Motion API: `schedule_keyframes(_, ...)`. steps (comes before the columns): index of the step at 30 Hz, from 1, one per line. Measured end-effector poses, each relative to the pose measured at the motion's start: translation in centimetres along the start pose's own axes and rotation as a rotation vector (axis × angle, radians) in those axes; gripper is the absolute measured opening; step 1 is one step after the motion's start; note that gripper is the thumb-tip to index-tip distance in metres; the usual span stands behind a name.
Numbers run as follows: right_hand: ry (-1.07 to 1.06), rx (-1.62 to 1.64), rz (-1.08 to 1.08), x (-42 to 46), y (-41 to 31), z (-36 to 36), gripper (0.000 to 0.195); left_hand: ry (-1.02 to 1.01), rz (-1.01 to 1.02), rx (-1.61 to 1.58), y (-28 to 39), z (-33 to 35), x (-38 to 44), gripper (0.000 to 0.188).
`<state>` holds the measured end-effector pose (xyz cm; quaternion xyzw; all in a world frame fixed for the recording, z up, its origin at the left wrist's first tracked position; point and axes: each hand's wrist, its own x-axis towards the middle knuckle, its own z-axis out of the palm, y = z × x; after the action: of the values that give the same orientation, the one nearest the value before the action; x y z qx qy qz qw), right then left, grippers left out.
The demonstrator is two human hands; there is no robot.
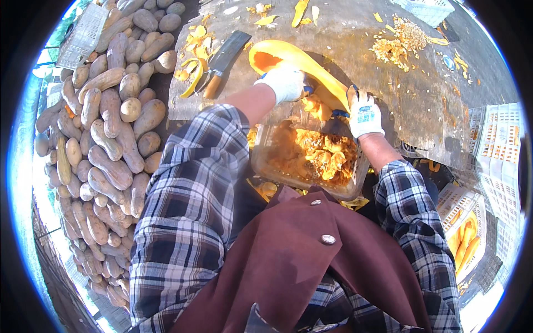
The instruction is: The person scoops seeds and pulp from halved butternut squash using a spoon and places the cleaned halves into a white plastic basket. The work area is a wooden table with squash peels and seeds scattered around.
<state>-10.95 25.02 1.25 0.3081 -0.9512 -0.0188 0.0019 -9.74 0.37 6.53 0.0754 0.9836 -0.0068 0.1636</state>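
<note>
A long peeled orange squash [308,58], its seed cavity open at the left end, lies across the near part of a worn wooden board. My left hand [286,84], in a white knit glove with blue, is at its hollow end; whether the fingers hold a tool is hidden. My right hand [364,110], gloved alike, grips the squash's narrow right end. Below both hands a plastic crate [306,183] holds orange pulp and seeds [325,156]. A cleaver [229,54] with a wooden handle rests left of the squash, beside a peeler-like tool, partly hidden, and curled peelings [193,77].
Unpeeled tan squashes [110,108] are heaped on the left, with a white crate [83,35] behind them. Seeds [406,37] lie piled at the board's far right. White crates [499,154] stand at the right; a lower one holds peeled squash pieces [466,239].
</note>
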Motion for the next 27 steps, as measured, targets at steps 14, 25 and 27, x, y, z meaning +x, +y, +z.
schedule_keyframes(14, -0.041, 0.099, 0.075, -0.2, -0.6, -1.4, 0.076, 0.015, -0.369, -1.3, -1.0, 5.1, -1.0, 0.047)
schedule_keyframes(25, -0.095, 0.072, 0.11, 0.1, -0.3, -0.9, 0.083, 0.39, -0.267, -0.692, -0.2, 4.3, -4.7, 0.044)
schedule_keyframes(27, -0.098, 0.074, 0.11, 0.1, -0.3, -0.8, 0.083, 0.363, -0.395, -0.903, 0.0, 3.7, -4.6, 0.031)
